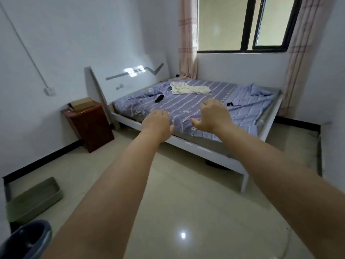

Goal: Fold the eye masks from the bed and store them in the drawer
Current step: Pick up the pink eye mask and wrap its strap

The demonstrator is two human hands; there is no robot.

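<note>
A black eye mask [159,98] lies on the purple striped sheet of the bed [188,107], near the headboard. Another small black item, probably a second eye mask [230,104], lies further right on the sheet. Both my arms stretch forward over the floor. My left hand [157,124] and my right hand [212,116] hover in front of the bed's near edge, fingers apart, holding nothing. A reddish-brown bedside cabinet [89,124] stands left of the bed; whether it has a drawer cannot be made out from here.
A white cloth [188,88] lies crumpled on the bed's far side. A cardboard box [82,103] sits on the cabinet. A green tray [33,199] and a blue bin [28,240] stand on the tiled floor at lower left. A window with curtains is behind the bed.
</note>
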